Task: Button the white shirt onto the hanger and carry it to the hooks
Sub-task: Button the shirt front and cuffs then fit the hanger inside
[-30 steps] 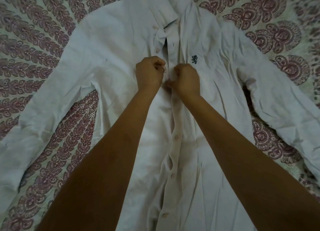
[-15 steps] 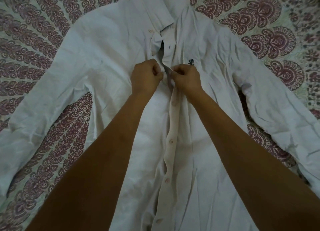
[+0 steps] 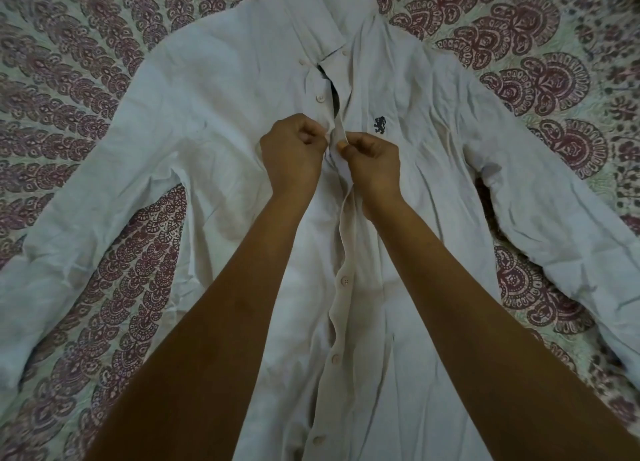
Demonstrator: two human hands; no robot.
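The white shirt (image 3: 214, 121) lies face up on the bed, sleeves spread out to both sides, with a small dark emblem on its chest. My left hand (image 3: 292, 155) pinches the left edge of the front placket at chest height. My right hand (image 3: 372, 161) pinches the right edge, fingers closed on the cloth strip. The two hands almost touch. A dark sliver of the hanger (image 3: 332, 91) shows in the open gap below the collar; the rest of it is hidden inside the shirt. Several buttons run down the placket below my hands.
A bedspread (image 3: 540, 90) with a maroon paisley pattern covers the whole surface under the shirt. The left sleeve (image 3: 69, 252) reaches the left frame edge, the right sleeve (image 3: 571, 232) the right edge.
My hands have moved slightly up the placket and the right hand now lifts the cloth edge between thumb and finger. The view has shifted a little.
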